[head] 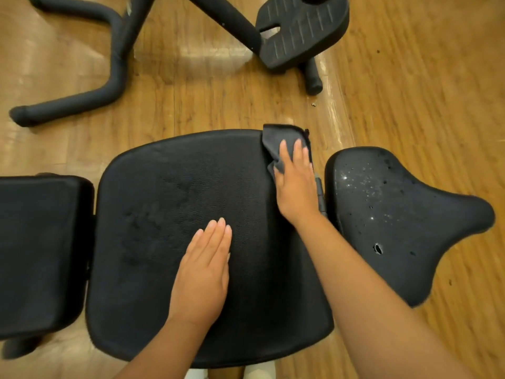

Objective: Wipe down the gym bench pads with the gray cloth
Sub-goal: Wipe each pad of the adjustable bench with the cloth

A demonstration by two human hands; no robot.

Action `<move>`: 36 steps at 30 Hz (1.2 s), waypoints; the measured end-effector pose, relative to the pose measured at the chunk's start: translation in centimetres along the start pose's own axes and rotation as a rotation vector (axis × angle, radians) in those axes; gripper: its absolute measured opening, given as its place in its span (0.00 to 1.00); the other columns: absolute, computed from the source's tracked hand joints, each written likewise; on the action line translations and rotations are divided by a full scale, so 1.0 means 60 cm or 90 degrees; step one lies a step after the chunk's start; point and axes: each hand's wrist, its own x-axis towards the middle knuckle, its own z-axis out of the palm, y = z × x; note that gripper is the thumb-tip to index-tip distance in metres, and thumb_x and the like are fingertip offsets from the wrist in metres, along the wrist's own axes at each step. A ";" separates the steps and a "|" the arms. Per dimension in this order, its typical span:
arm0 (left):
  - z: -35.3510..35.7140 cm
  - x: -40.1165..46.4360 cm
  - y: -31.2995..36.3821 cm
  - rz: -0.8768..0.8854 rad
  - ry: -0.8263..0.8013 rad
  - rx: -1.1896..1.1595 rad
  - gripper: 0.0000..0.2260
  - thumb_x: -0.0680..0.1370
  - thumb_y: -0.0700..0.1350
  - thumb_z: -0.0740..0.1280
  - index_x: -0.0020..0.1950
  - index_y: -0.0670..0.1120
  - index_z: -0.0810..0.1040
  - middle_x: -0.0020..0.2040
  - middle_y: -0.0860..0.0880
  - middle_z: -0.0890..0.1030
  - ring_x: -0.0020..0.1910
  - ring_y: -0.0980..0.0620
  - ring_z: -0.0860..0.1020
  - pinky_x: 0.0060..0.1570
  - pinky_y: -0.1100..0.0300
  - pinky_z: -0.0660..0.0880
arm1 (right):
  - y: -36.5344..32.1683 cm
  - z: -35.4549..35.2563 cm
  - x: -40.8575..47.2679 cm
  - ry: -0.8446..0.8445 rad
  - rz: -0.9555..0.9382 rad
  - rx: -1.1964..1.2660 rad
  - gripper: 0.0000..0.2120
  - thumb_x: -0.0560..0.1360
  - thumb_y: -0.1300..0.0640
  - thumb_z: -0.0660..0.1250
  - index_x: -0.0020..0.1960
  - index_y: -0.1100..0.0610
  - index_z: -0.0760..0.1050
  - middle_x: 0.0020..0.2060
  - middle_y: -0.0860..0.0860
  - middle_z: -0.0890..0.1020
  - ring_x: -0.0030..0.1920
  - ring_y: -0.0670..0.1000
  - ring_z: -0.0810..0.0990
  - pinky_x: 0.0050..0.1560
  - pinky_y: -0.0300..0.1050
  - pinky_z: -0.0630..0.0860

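Observation:
A wide black middle bench pad (pixel 175 220) fills the centre of the view. My right hand (pixel 296 181) presses the gray cloth (pixel 276 138) flat against the pad's far right corner, fingers straight on top of it. My left hand (pixel 203 269) rests flat on the pad's near middle, fingers together and straight, holding nothing. To the right lies a narrower saddle-shaped pad (pixel 396 222), worn with small holes and pale flecks. A third black pad (pixel 38 250) sits at the left edge.
Wooden floor (pixel 410 91) lies all around. Behind the bench stands black gym equipment: a curved padded bar (pixel 106 86), a slanted tube (pixel 226 20) and a ribbed footplate (pixel 300 26) with a short bar below it. A hinge bracket (pixel 319 192) shows between the two right pads.

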 end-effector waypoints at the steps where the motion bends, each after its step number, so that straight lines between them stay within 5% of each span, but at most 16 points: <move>1: 0.000 0.000 0.001 0.001 0.001 -0.001 0.20 0.78 0.40 0.53 0.69 0.38 0.69 0.69 0.42 0.71 0.70 0.46 0.65 0.70 0.51 0.57 | -0.004 -0.006 0.034 0.000 0.000 0.002 0.25 0.82 0.55 0.51 0.76 0.52 0.47 0.76 0.55 0.45 0.75 0.54 0.42 0.74 0.51 0.46; 10: 0.005 0.000 -0.003 0.014 0.019 -0.013 0.19 0.77 0.39 0.56 0.68 0.37 0.71 0.69 0.41 0.71 0.70 0.46 0.65 0.69 0.50 0.60 | -0.017 -0.015 0.054 -0.006 -0.026 -0.018 0.26 0.81 0.58 0.52 0.76 0.53 0.47 0.76 0.54 0.48 0.76 0.54 0.43 0.73 0.50 0.43; 17: -0.001 -0.001 -0.001 0.011 0.009 -0.002 0.20 0.78 0.39 0.55 0.68 0.37 0.70 0.69 0.40 0.71 0.70 0.45 0.67 0.70 0.51 0.58 | 0.004 0.013 -0.225 -0.042 -0.089 -0.080 0.33 0.76 0.61 0.62 0.76 0.52 0.50 0.76 0.53 0.53 0.75 0.52 0.49 0.74 0.48 0.46; 21: -0.003 -0.001 0.001 0.006 -0.003 0.013 0.20 0.79 0.41 0.52 0.69 0.36 0.69 0.69 0.40 0.71 0.70 0.44 0.67 0.71 0.53 0.55 | 0.009 0.030 -0.389 -0.086 -0.026 -0.084 0.41 0.63 0.61 0.72 0.72 0.54 0.61 0.72 0.54 0.63 0.71 0.53 0.58 0.70 0.48 0.49; 25: 0.000 -0.001 -0.001 0.011 0.007 0.014 0.20 0.79 0.40 0.52 0.68 0.35 0.69 0.68 0.39 0.71 0.69 0.42 0.68 0.70 0.51 0.57 | -0.058 0.081 -0.484 -0.030 -0.024 -0.061 0.29 0.68 0.57 0.60 0.69 0.52 0.64 0.75 0.51 0.54 0.75 0.51 0.51 0.70 0.52 0.49; 30: 0.001 0.004 -0.006 0.025 -0.002 0.031 0.20 0.79 0.41 0.52 0.67 0.35 0.70 0.67 0.38 0.72 0.68 0.41 0.69 0.70 0.52 0.57 | -0.140 0.116 -0.484 -0.022 -0.013 -0.060 0.21 0.70 0.55 0.57 0.62 0.52 0.69 0.61 0.50 0.79 0.70 0.52 0.60 0.70 0.52 0.53; 34: -0.004 0.004 -0.006 0.025 0.002 0.024 0.20 0.78 0.41 0.52 0.67 0.35 0.69 0.67 0.38 0.72 0.68 0.41 0.68 0.71 0.54 0.54 | -0.116 0.087 -0.481 -0.025 0.012 -0.023 0.30 0.67 0.58 0.59 0.70 0.54 0.65 0.69 0.53 0.71 0.73 0.51 0.57 0.70 0.49 0.53; 36: -0.006 0.003 -0.003 0.019 -0.003 0.019 0.21 0.79 0.41 0.52 0.68 0.35 0.69 0.68 0.38 0.71 0.69 0.42 0.67 0.71 0.56 0.52 | -0.078 0.073 -0.475 -0.021 0.084 -0.011 0.38 0.65 0.60 0.68 0.73 0.55 0.60 0.72 0.54 0.66 0.74 0.50 0.54 0.70 0.49 0.52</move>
